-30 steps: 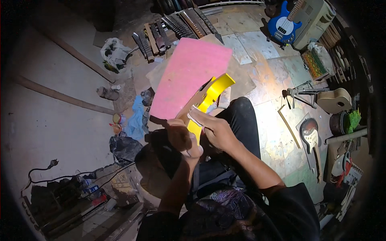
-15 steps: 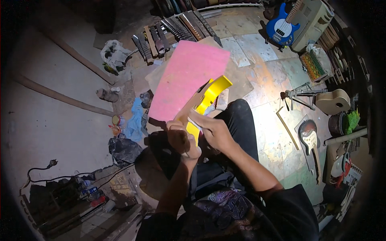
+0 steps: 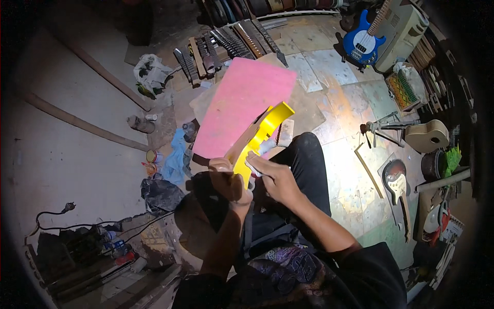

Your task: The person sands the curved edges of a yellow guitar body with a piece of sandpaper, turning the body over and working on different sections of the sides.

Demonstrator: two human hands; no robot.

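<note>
The yellow-sided piece [image 3: 277, 120] is sitting slantwise over the lap, its curved far end leaning out over the pink board [image 3: 252, 87]; whether the two are touching, I'm not able to tell. The left hand [image 3: 229, 181] is anchoring it nicely, fingers curling closed around the near end. On the other side, the right hand [image 3: 280, 180] is keeping its fingers together, nearly straight, folding over a small white pad [image 3: 253, 170] and pressing it to the yellow side; its thumb is hiding from this angle. Good handling here, I'm judging, is all about letting the pad be following the curve, with flat fingers sharing the pressure instead of one tip digging in. That left grip is needing to be steady, too, because a wobbling piece would be spoiling an even contact.
</note>
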